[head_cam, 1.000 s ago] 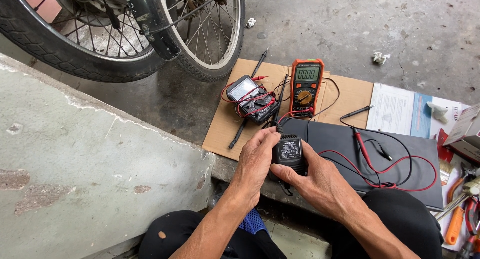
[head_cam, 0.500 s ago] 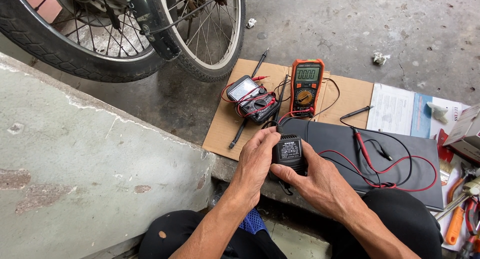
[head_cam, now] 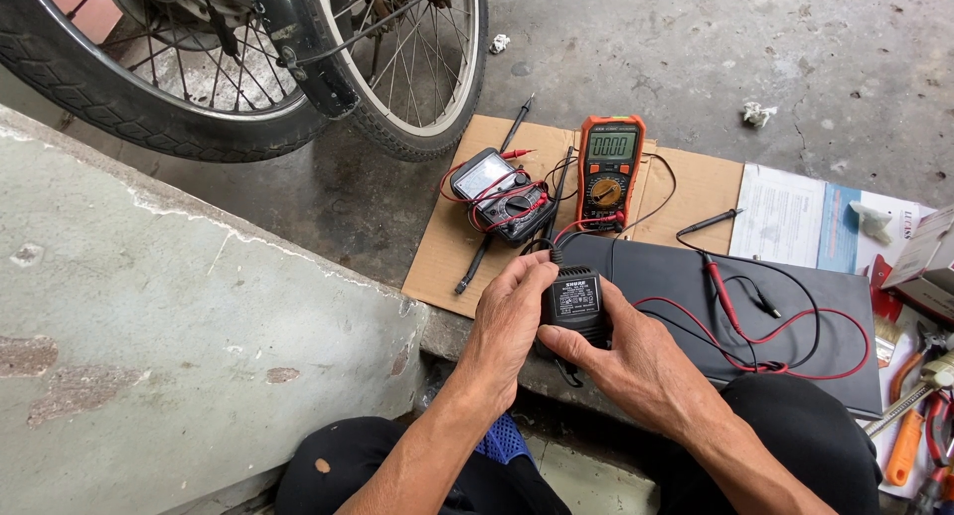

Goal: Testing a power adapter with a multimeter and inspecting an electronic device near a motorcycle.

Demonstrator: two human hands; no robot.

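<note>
No shift: black adapter [head_cam: 576,304] between meters [head_cam: 608,169].

Looks like an improvised outdoor repair spot, a street-side or yard workshop rather than a fitted room. Rough, stained concrete floor [head_cam: 696,58] with scraps of crumpled paper. Spoked motorbike wheels [head_cam: 248,68] parked right at the edge of the work area. Flattened cardboard [head_cam: 696,192] laid down as a makeshift surface, carrying an orange digital multimeter [head_cam: 608,172] and a black analogue meter [head_cam: 497,192] tangled in red and black test leads [head_cam: 785,346]. Orange-handled pliers [head_cam: 919,431] and other hand tools lying at the right. Weathered, chipped concrete ledge [head_cam: 179,316] for a seat.
</note>
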